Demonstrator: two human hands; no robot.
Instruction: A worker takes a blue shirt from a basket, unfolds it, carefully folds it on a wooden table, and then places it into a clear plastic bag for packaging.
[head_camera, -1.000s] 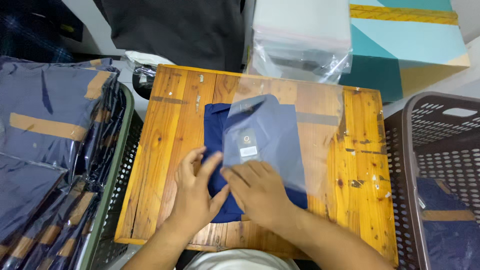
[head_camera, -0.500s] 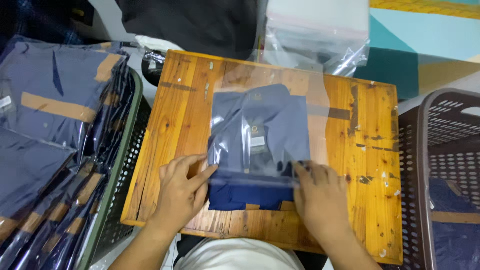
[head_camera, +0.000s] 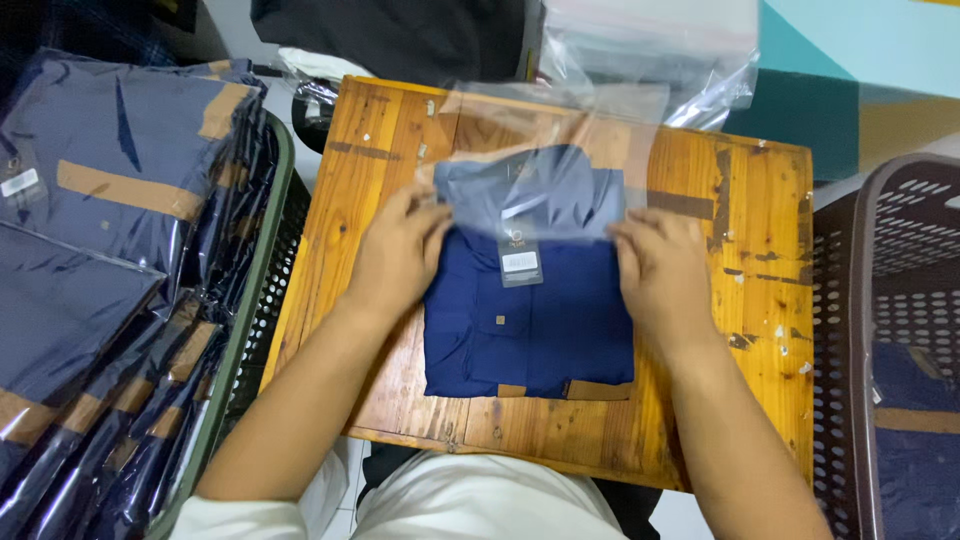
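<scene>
Now 2 hands, left (head_camera: 400, 255) & right (head_camera: 655, 270), grip 1 clear bag (head_camera: 545, 150) over 1 navy shirt (head_camera: 530, 320).

A wooden table (head_camera: 760, 300) with worn, scratched planks and flecks of white fills the middle of the frame. At the left edge a green-rimmed black basket (head_camera: 262, 300) holds a heap of navy garments sealed in clear bags (head_camera: 110, 190), each crossed by a tan band. At the right edge stands a brown perforated basket (head_camera: 860, 300), and 1 bagged navy garment (head_camera: 915, 430) lies at its bottom. At the top centre-right sits a stack of empty clear plastic bags (head_camera: 650, 40). A dark cloth (head_camera: 400, 35) lies at the top centre, and a teal and ochre patterned surface (head_camera: 860, 70) shows in the upper right corner.
</scene>
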